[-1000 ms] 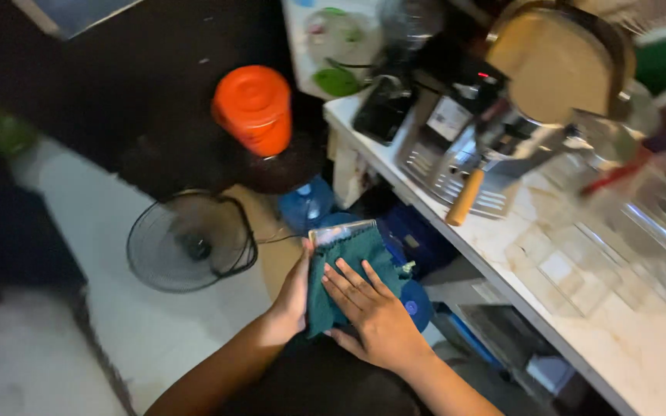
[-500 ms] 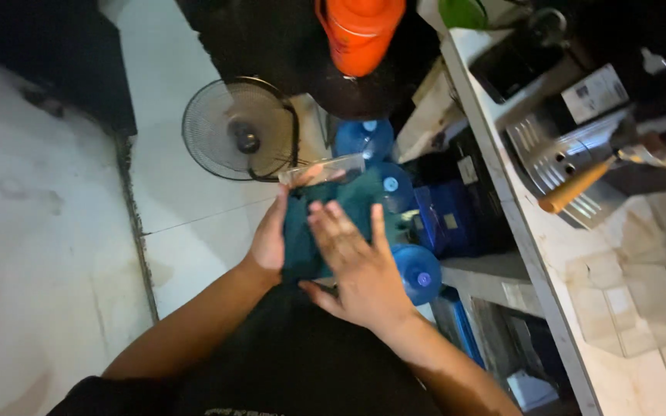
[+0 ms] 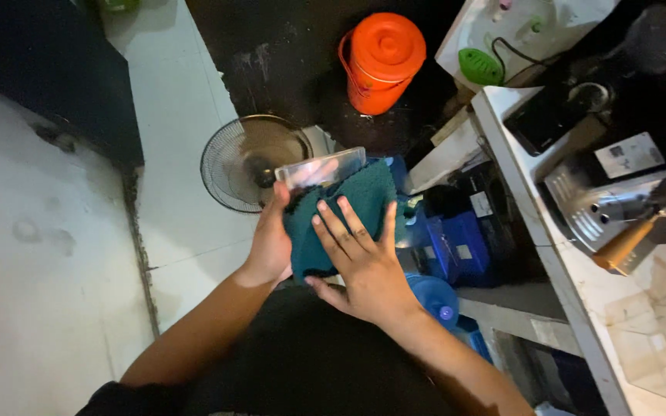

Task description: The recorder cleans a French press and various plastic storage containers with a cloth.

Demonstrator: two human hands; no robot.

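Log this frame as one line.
left hand: holds clear container | right hand: flat on teal cloth | cloth: over container | fan: on floor beyond

Open white floor (image 3: pixel 63 254) lies at nine o'clock; fan (image 3: pixel 252 162) at eleven, orange jug (image 3: pixel 379 62) at twelve, counter (image 3: pixel 556 254) at three block.

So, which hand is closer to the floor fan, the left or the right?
Left. The left hand grips the edge of the clear container just below the floor fan. The right hand lies flat on the teal cloth, farther from the fan.
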